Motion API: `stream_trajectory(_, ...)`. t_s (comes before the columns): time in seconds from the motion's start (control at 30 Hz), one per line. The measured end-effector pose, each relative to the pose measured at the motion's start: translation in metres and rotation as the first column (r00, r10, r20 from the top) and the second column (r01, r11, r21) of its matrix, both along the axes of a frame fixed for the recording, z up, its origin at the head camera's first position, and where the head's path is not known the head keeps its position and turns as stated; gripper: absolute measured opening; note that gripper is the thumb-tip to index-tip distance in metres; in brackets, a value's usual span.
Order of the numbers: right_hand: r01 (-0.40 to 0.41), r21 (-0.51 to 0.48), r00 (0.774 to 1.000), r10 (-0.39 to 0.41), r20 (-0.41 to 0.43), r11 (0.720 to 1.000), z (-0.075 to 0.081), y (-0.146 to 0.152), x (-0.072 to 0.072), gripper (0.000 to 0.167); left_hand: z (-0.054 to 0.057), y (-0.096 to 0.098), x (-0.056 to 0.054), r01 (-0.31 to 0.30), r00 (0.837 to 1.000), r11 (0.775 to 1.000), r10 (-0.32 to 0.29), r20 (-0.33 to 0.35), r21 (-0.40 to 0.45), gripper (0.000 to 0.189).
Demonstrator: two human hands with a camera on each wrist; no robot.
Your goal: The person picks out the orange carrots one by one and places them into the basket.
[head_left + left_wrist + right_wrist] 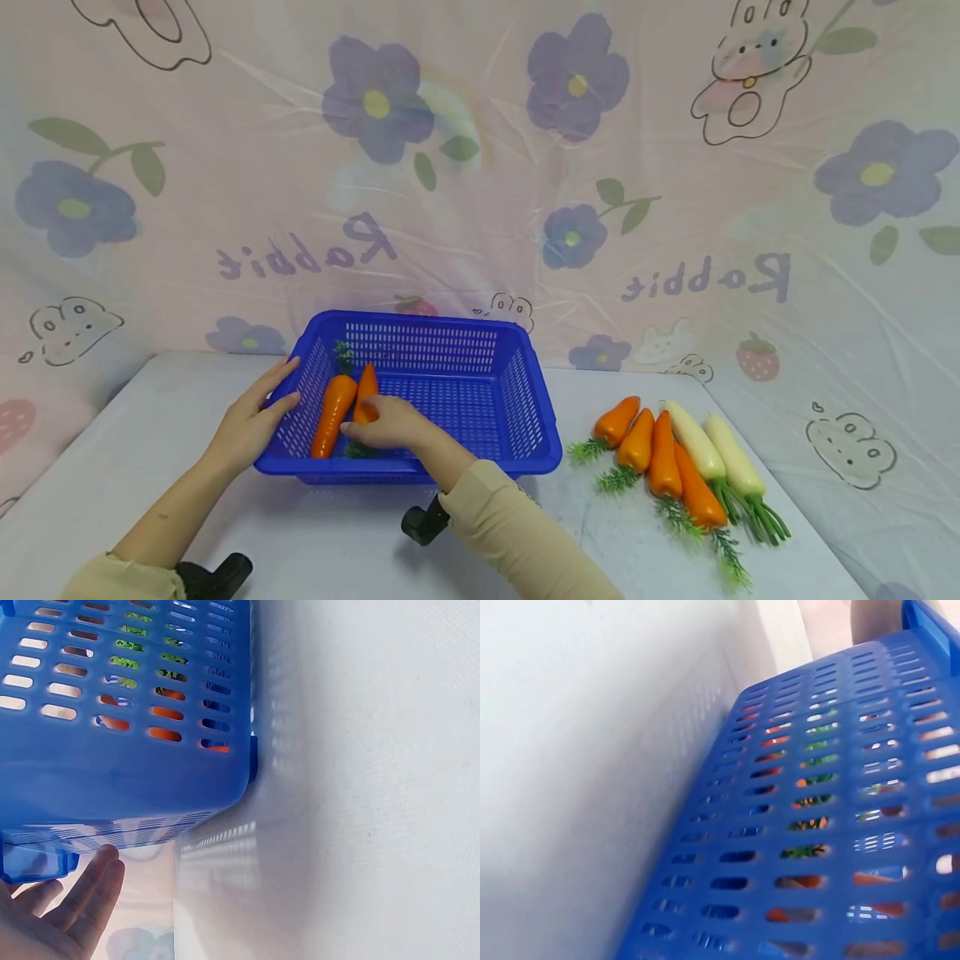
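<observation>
A blue plastic basket (450,467) with slotted walls stands on the table. At its left rim is my left hand (251,421), thumb and fingers holding the edge; in the left wrist view several fingers (94,896) show beneath the rim. Inside, an orange carrot (333,412) with a green top lies along the left side. Beside it my right hand (393,425) reaches in and grips a second carrot (367,385), its narrow end pointing to the back wall. The right wrist view shows only the basket wall (780,817), with orange and green through the slots.
Right of the basket, several more carrots (663,462) with green tops lie in a row, next to two white radishes (697,442). The white table (300,542) ends at a patterned cloth backdrop (480,208).
</observation>
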State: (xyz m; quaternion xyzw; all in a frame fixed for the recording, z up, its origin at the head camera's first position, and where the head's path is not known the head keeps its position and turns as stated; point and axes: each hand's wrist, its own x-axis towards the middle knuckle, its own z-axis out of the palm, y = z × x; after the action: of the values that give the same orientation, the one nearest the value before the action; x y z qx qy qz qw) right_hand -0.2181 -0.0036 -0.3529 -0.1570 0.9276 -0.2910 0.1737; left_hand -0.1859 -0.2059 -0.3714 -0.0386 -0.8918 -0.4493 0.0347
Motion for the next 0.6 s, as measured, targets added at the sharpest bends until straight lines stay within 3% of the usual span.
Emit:
stream_trajectory(0.27, -0.118, 0.065, 0.993, 0.117, 0.017, 0.991, 0.0004, 0.0015, -0.0019, 0.065, 0.0008, -0.0016, -0.0003, 0.002, 1.0, 1.0, -0.002, 0.003, 0.008, 0.056)
stream_trajectory(0.37, -0.125, 0.069, 0.992, 0.123, 0.026, 0.99, 0.0002, 0.0019, -0.0025, 0.066, 0.0011, -0.0021, -0.0004, 0.005, 1.0, 1.0, -0.005, -0.005, 0.008, 0.056)
stream_trajectory(0.47, -0.087, -0.006, 0.996, 0.088, 0.013, 0.996, 0.0, 0.0032, -0.0039, 0.064, 0.0014, -0.002, -0.0004, 0.004, 1.0, 1.0, -0.004, -0.014, 0.011, 0.056)
stream_trajectory(0.6, -0.018, -0.192, 0.996, 0.001, -0.089, 0.981, 0.0021, 0.0063, -0.0063, 0.054, 0.0016, -0.0014, -0.0005, 0.003, 1.0, 1.0, -0.003, -0.019, 0.009, 0.055)
